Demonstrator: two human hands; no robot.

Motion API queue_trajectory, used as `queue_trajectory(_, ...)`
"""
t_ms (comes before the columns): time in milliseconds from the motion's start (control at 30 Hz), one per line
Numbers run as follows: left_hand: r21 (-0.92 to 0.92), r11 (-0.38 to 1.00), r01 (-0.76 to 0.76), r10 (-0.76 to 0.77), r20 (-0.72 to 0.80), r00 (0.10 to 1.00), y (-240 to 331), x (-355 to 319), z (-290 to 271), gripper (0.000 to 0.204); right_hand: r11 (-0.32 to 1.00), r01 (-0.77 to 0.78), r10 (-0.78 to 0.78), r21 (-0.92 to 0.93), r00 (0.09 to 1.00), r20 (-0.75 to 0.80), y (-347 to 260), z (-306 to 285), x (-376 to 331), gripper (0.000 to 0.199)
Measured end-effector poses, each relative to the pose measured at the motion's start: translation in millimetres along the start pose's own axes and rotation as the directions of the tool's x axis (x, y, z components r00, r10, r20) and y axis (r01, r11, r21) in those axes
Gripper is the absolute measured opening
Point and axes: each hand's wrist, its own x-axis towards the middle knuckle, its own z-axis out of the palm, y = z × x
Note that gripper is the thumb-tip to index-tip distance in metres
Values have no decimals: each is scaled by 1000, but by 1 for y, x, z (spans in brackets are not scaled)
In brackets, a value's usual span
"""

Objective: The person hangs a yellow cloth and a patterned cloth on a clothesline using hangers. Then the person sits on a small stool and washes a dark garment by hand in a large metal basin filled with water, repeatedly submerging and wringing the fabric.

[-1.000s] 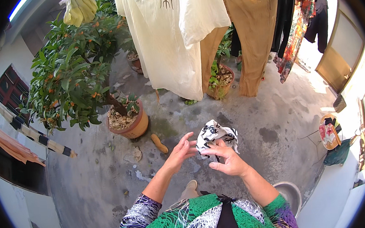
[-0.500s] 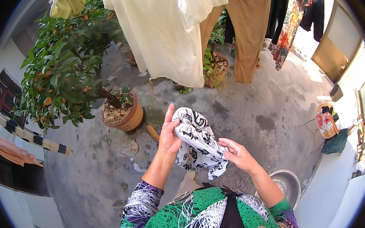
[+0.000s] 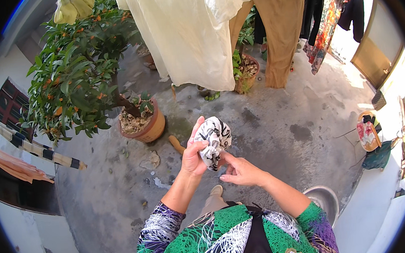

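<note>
A small white cloth [image 3: 216, 137] with black print is bunched into a rounded, puckered bundle in front of my chest. My left hand [image 3: 194, 156] is closed on its left side, with the thumb laid across the front and the fingers partly behind. At the bundle's lower right edge is my right hand [image 3: 244, 171]. Its index finger reaches against the cloth and its tip is hidden, while the thumb stands apart below. No pinch shows in the right hand. What kind of item the cloth is cannot be made out.
A cream shirt [image 3: 191, 38] and brown trousers [image 3: 278, 36] hang ahead, with darker clothes to their right. A potted tree [image 3: 145, 126] stands front left. A metal basin [image 3: 327, 200] sits on the concrete floor [image 3: 277, 116] at lower right; a basket [image 3: 367, 133] holds cloths farther right.
The cloth hung loose and long between both hands; now it is gathered into a compact bundle in my left hand. My right hand has moved left and turned inward against it.
</note>
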Motion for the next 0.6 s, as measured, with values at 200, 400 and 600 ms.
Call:
queue_trajectory(200, 410, 912, 14, 1, -36, 999, 21, -4, -19, 60, 744, -86, 266, -663, 948, 175, 42, 7, 5, 44)
queue_trajectory(400, 924, -376, 73, 419, 99, 902, 69, -16, -84, 32, 773, 139, 108, -619, 933, 343, -39, -36, -42, 28)
queue_trajectory(600, 800, -599, 40, 30, -28, 999, 81, -28, -78, 30, 277, -21, 249, -961, 967, 50, -58, -69, -49, 21)
